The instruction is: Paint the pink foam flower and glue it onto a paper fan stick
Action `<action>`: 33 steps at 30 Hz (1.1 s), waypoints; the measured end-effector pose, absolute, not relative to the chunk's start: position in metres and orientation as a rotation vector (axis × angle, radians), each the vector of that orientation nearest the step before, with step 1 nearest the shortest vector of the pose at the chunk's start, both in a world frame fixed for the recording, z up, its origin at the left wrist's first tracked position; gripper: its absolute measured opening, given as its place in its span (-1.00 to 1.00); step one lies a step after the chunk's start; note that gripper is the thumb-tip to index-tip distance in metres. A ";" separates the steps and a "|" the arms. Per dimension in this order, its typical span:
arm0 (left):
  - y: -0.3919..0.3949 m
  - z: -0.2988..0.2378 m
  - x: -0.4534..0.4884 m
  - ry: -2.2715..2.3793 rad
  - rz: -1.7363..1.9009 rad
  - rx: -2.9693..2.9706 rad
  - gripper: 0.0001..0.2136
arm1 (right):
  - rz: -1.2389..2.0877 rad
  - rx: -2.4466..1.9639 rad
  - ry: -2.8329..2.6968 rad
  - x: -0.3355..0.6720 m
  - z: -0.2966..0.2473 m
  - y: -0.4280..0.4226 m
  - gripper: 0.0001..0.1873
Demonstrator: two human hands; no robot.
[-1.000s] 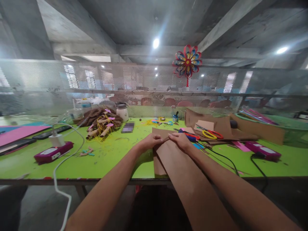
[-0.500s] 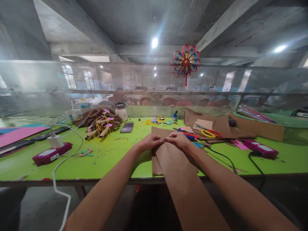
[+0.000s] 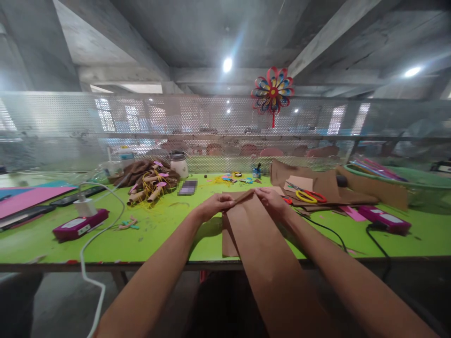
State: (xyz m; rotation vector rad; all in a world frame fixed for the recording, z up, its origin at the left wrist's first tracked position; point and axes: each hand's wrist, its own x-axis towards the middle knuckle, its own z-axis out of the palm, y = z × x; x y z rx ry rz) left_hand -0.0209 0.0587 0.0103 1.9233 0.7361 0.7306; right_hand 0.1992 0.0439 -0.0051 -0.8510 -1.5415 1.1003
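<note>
A long strip of brown paper point(image 3: 268, 263) runs from the green table point(image 3: 158, 234) toward me, past the table's near edge. My left hand point(image 3: 215, 205) pinches its far left corner. My right hand point(image 3: 270, 201) pinches its far right corner. Both hands hold the strip's far end slightly lifted above another brown sheet point(image 3: 228, 239) lying flat on the table.
Red and yellow scissors point(image 3: 306, 195) lie on brown paper scraps point(image 3: 317, 180) to the right. Magenta boxes point(image 3: 80, 224) point(image 3: 384, 218) with cables sit at both sides. Rolled paper tubes point(image 3: 148, 185), a jar point(image 3: 179, 164) and pink sheets point(image 3: 28, 197) stand at the left. A mesh screen point(image 3: 218, 126) backs the table.
Both hands have lifted the far end of the brown strip a little and spread slightly apart along its edge; the strip's end now stands raised off the table.
</note>
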 end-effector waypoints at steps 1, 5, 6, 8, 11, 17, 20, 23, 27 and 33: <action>0.057 0.011 -0.019 0.719 0.722 1.888 -0.68 | 1.153 -0.821 -1.557 0.199 -0.004 0.041 -0.55; 0.051 0.010 -0.012 0.688 0.610 1.800 -0.65 | 1.438 -0.674 -1.626 0.198 -0.001 0.031 -0.54; 0.050 0.009 -0.011 0.681 0.600 1.779 -0.65 | 1.470 -0.657 -1.647 0.198 -0.001 0.030 -0.56; 0.049 0.007 -0.008 0.669 0.613 1.732 -0.64 | 1.489 -0.634 -1.677 0.199 -0.001 0.029 -0.60; 0.048 0.005 -0.004 0.636 0.627 1.630 -0.65 | 1.451 -0.608 -1.685 0.200 -0.001 0.030 -0.62; 0.046 0.000 0.000 0.609 0.553 1.525 -0.62 | 1.436 -0.611 -1.640 0.197 -0.001 0.030 -0.71; 0.049 -0.004 -0.001 0.672 0.549 1.618 -0.64 | 1.388 -0.618 -1.593 0.198 -0.004 0.035 -0.71; 0.055 -0.007 -0.002 0.732 0.556 1.644 -0.68 | 1.354 -0.676 -1.560 0.200 -0.009 0.041 -0.71; 0.065 -0.011 -0.004 0.748 0.674 1.536 -0.69 | 1.265 -0.860 -1.716 0.198 -0.008 0.041 -0.64; 0.066 -0.005 -0.008 0.830 0.790 1.567 -0.54 | 1.052 -1.058 -2.171 0.189 0.005 0.041 -0.67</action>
